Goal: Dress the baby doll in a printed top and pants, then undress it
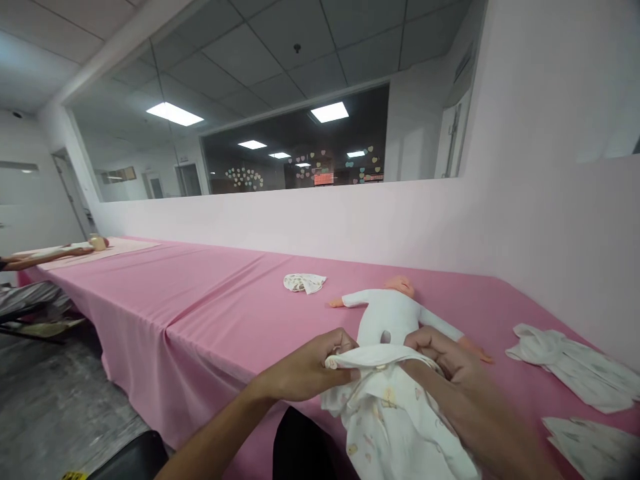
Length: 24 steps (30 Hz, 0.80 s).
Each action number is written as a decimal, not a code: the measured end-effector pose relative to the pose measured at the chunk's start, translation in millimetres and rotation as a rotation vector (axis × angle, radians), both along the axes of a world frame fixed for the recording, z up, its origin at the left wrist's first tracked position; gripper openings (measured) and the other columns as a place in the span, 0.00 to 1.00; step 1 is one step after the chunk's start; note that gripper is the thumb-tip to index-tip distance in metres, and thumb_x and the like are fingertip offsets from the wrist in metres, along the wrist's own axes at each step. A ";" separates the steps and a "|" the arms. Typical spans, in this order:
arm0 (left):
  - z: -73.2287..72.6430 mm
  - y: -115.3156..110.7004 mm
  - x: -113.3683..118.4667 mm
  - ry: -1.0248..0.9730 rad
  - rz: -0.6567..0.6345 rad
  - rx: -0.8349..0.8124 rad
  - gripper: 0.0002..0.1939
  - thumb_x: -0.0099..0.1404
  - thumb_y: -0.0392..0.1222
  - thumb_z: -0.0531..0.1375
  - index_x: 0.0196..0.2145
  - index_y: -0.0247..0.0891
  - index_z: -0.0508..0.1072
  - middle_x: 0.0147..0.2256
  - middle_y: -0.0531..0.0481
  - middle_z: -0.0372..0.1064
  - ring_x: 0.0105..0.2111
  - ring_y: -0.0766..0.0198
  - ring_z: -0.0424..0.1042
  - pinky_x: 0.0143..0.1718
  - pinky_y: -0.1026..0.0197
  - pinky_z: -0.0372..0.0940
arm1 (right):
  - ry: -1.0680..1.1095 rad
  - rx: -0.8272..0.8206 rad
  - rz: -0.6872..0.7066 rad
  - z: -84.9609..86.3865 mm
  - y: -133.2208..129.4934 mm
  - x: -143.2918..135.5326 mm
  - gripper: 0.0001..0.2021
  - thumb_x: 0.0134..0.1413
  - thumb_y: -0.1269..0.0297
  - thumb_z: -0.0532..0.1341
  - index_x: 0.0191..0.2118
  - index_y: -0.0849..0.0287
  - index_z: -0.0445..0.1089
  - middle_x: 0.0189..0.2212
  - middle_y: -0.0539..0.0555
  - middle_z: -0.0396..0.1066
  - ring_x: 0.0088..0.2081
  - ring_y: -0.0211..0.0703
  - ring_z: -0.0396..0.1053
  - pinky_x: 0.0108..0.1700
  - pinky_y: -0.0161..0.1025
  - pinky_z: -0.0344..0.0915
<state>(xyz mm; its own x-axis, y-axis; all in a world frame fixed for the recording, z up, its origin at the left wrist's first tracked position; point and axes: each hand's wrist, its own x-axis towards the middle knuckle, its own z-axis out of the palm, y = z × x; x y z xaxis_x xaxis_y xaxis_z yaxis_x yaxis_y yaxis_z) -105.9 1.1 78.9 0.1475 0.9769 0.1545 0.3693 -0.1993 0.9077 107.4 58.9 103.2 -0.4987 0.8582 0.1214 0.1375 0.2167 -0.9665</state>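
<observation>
A white garment with a small pastel print [395,413] hangs between my two hands in front of the table's near edge. My left hand [317,363] pinches the left end of its white band. My right hand [445,367] grips the band's right side, its thumb against the cloth. Just beyond lies a baby doll [390,313] on its back in a white long-sleeved top, arms spread, head toward the wall. The garment and my hands hide the doll's lower part.
A pink cloth [215,287] covers the long table. A small folded printed cloth [304,283] lies left of the doll. White garments [575,367] lie at the right. Another person's arms [60,253] reach over the far left end. A black chair [133,460] stands at the lower left.
</observation>
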 end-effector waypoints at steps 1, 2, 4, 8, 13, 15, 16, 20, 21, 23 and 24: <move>0.2 -1.5 2.9 -0.019 0.021 -0.012 0.11 0.63 0.43 0.61 0.35 0.37 0.61 0.33 0.54 0.58 0.32 0.70 0.57 0.31 0.69 0.54 | -0.003 0.023 -0.016 0.2 1.6 1.8 0.12 0.52 0.53 0.59 0.30 0.57 0.63 0.18 0.44 0.54 0.18 0.30 0.50 0.18 0.27 0.49; 0.8 -2.7 6.0 -0.045 0.049 -0.028 0.12 0.63 0.44 0.61 0.36 0.38 0.60 0.32 0.55 0.57 0.30 0.71 0.56 0.29 0.69 0.53 | -0.007 0.043 -0.028 0.1 4.1 3.5 0.12 0.52 0.53 0.59 0.30 0.57 0.63 0.18 0.44 0.56 0.19 0.30 0.52 0.19 0.27 0.50; 2.9 -4.8 11.6 -0.104 0.112 -0.033 0.14 0.62 0.46 0.62 0.38 0.38 0.60 0.31 0.56 0.56 0.28 0.72 0.55 0.27 0.70 0.53 | -0.005 0.077 -0.026 -0.2 10.3 6.8 0.12 0.52 0.53 0.60 0.32 0.57 0.65 0.24 0.47 0.64 0.21 0.32 0.58 0.21 0.28 0.56; 6.2 -6.2 13.1 -0.242 0.189 0.003 0.18 0.61 0.45 0.64 0.45 0.39 0.64 0.38 0.51 0.66 0.33 0.69 0.65 0.31 0.69 0.60 | 0.077 0.122 -0.032 1.0 16.7 11.7 0.13 0.52 0.53 0.60 0.30 0.58 0.64 0.47 0.55 0.70 0.36 0.41 0.70 0.29 0.31 0.66; 7.0 -5.8 6.0 -0.262 0.220 0.012 0.12 0.63 0.44 0.63 0.42 0.38 0.68 0.33 0.52 0.69 0.27 0.71 0.65 0.25 0.71 0.57 | 0.080 0.040 -0.028 3.9 7.4 14.2 0.14 0.53 0.52 0.60 0.29 0.58 0.62 0.33 0.52 0.71 0.26 0.35 0.64 0.25 0.30 0.61; 8.3 -8.1 4.8 -0.244 0.254 0.043 0.10 0.64 0.45 0.61 0.35 0.35 0.69 0.28 0.54 0.64 0.23 0.74 0.60 0.22 0.72 0.53 | 0.054 0.000 -0.031 2.6 6.5 19.3 0.15 0.54 0.51 0.60 0.30 0.58 0.63 0.28 0.50 0.69 0.25 0.34 0.61 0.25 0.29 0.59; 9.0 -10.0 4.5 -0.248 0.265 0.048 0.10 0.64 0.46 0.60 0.33 0.35 0.68 0.26 0.56 0.62 0.22 0.75 0.57 0.21 0.72 0.51 | 0.037 -0.006 -0.009 1.2 7.2 23.4 0.15 0.54 0.49 0.60 0.30 0.58 0.64 0.26 0.49 0.68 0.24 0.34 0.61 0.25 0.29 0.59; 9.9 -19.1 3.9 -0.353 0.123 0.032 0.13 0.65 0.48 0.61 0.31 0.34 0.68 0.23 0.56 0.60 0.20 0.75 0.55 0.21 0.71 0.51 | -0.088 0.007 0.430 -9.4 11.5 40.9 0.18 0.50 0.45 0.62 0.33 0.57 0.74 0.30 0.53 0.72 0.32 0.43 0.69 0.33 0.35 0.66; 9.3 -20.7 3.9 -0.398 0.060 0.022 0.14 0.64 0.48 0.61 0.29 0.33 0.68 0.23 0.56 0.60 0.20 0.75 0.55 0.22 0.71 0.51 | -0.124 0.029 0.520 -12.9 11.5 42.3 0.18 0.49 0.45 0.63 0.35 0.56 0.75 0.35 0.54 0.73 0.37 0.47 0.70 0.39 0.39 0.68; 7.2 -21.6 4.2 -0.533 -0.061 -0.009 0.15 0.62 0.46 0.63 0.25 0.33 0.66 0.22 0.55 0.58 0.20 0.75 0.55 0.21 0.70 0.51 | -0.150 0.099 0.505 -20.9 9.4 37.4 0.19 0.50 0.47 0.63 0.42 0.52 0.76 0.45 0.55 0.73 0.47 0.53 0.69 0.51 0.46 0.66; 5.7 -20.7 4.4 -0.619 -0.116 -0.025 0.16 0.61 0.45 0.64 0.23 0.33 0.65 0.21 0.56 0.57 0.19 0.75 0.55 0.21 0.70 0.51 | -0.141 0.133 0.429 -25.2 7.4 31.3 0.19 0.52 0.47 0.62 0.45 0.51 0.75 0.49 0.55 0.71 0.51 0.54 0.67 0.56 0.48 0.63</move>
